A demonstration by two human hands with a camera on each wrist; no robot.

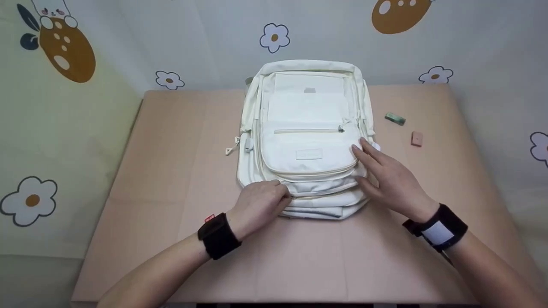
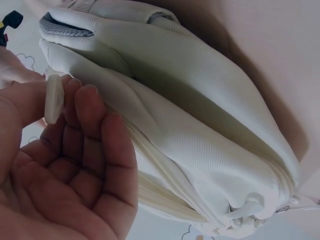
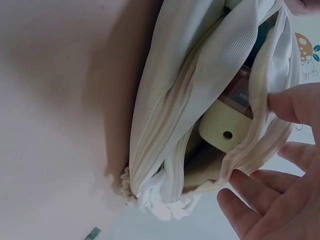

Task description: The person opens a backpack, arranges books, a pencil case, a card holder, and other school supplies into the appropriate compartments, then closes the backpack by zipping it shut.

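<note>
A cream-white backpack point(image 1: 309, 107) lies on the table, its front with pockets facing up. My left hand point(image 1: 261, 199) is at its lower edge; in the left wrist view its thumb and fingers pinch a white zipper pull point(image 2: 54, 99). My right hand point(image 1: 396, 184) touches the lower right side with its fingers spread and loosely bent. In the right wrist view the zipped compartment gapes on this side, and a pale yellow object with a round dark hole point(image 3: 227, 127) shows inside, with a dark lettered part beside it. The rest of the contents is hidden.
To the right of the backpack lie a small green block point(image 1: 394, 119) and a small pink block point(image 1: 416, 139). Loose zipper pulls point(image 1: 231, 147) stick out at the bag's left side. A patterned curtain point(image 1: 214, 42) hangs behind the table point(image 1: 171, 171).
</note>
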